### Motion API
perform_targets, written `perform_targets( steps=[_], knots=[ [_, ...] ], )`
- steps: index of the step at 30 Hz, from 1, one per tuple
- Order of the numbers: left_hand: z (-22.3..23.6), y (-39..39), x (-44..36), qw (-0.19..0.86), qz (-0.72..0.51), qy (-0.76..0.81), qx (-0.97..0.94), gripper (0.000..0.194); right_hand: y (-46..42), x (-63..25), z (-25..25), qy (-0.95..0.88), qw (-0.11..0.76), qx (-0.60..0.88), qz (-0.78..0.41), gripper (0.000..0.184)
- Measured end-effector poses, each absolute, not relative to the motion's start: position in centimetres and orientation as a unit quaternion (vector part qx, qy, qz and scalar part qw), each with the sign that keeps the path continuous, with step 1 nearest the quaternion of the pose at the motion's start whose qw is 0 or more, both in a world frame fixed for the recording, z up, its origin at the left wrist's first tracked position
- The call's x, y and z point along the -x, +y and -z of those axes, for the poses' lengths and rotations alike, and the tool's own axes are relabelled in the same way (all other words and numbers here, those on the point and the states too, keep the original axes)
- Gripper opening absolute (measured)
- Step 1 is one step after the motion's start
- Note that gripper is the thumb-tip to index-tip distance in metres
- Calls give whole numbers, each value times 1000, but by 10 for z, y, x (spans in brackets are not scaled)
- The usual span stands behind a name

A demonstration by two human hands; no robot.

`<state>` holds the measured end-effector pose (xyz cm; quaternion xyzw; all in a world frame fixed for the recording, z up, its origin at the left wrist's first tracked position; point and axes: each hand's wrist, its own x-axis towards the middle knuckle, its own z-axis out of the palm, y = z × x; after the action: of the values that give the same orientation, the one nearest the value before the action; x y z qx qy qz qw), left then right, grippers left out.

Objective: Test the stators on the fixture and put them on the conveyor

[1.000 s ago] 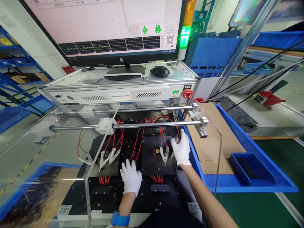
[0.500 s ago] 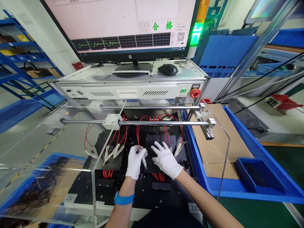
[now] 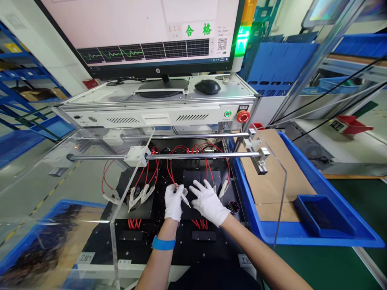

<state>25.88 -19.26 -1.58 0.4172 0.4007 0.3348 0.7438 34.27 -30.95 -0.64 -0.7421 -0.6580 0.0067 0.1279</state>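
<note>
My left hand, in a white glove, pinches a white test clip on a red wire; the clip's thin metal tip points down to the right. My right hand, also gloved, has its fingers spread over a black plate on the fixture. Whether its fingertips touch the plate I cannot tell. More white clips on red wires hang to the left, and another clip lies right of my right hand. A small round wound part sits near my right wrist.
Metal rods and a clear acrylic cover stand over the fixture. Behind are a monitor, a mouse and a red emergency button. A blue tray with cardboard is at right, a blue bin of dark parts at left.
The clip in my left hand has turned, its tip now pointing further right. My right hand stays spread in about the same place. The view has shifted slightly.
</note>
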Motion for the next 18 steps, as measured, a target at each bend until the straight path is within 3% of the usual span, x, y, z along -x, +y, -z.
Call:
perform_targets(
  steps=[9,14,16,18],
  knots=[
    [21,-192,-259,711,-327,409,-470,32,-310,-339,1,-654,123,746,0,14],
    [-5,-235,-217,509,-306,341,-729,60,-336,-330,-27,-579,208,787,52,25],
    [-30,-237,-184,409,-326,232,-820,55,-358,-330,-31,-543,261,794,84,28],
    [-61,-207,-143,294,-382,230,-846,46,-381,-331,-31,-512,307,797,85,31]
  ],
)
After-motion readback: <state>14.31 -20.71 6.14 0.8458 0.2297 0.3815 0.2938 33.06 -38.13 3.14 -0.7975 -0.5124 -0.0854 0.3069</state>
